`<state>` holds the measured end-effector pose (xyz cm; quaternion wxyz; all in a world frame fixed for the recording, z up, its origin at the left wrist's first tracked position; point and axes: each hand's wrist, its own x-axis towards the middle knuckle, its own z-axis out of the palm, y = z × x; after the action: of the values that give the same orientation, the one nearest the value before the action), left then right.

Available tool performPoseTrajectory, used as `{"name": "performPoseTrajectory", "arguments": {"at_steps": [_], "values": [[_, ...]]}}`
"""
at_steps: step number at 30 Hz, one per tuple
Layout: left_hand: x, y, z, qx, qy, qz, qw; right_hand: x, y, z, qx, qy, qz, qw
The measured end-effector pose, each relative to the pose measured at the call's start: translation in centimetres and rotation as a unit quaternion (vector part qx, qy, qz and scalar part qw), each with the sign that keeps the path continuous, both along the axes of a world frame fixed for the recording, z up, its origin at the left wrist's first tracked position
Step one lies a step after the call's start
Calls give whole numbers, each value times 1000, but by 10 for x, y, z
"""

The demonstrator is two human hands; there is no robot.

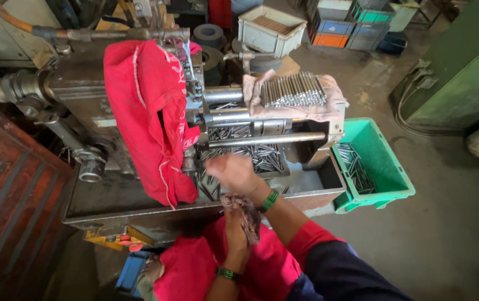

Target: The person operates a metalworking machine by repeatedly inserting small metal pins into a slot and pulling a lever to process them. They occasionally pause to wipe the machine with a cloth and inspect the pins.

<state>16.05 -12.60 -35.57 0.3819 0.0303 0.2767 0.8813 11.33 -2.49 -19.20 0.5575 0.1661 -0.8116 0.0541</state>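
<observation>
Brownish crumpled rag [243, 214] gripped in left hand [238, 226]; right hand [234, 173] blurred, grip unclear.

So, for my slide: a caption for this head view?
Right hand reaches over metal pins in a machine tray; left hand holds a rag.

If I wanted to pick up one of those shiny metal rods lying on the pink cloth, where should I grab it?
Probably by the near ends: the metal rods lie side by side on the pink cloth, tips pointing toward you. Pinch one end from the front and above, then slide it out lengthwise.

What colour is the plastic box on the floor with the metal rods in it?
The rectangular plastic box is bright green, seen in the head view.
</observation>
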Motion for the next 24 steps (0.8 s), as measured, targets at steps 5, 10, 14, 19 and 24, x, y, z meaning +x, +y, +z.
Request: {"name": "performPoseTrajectory", "arguments": {"at_steps": [5, 10, 14, 19, 24], "values": [[14, -4, 13, -88, 370, -11, 925, -7, 28, 13, -77, 58, -65, 993], [12, -7, 19, -189, 463, 24, 866, -9, 13, -4, -67, 18, -77, 995], [2, -8, 19, -173, 448, 51, 876, -15, 3, -16, -75, 1, -60, 995], [5, -6, -9, -126, 373, 48, 918, -25, -3, -31, -358, 49, 3, 932], [3, 5, -74, -83, 275, -48, 957, -37, 11, -32, -621, 110, 155, 760]]}}
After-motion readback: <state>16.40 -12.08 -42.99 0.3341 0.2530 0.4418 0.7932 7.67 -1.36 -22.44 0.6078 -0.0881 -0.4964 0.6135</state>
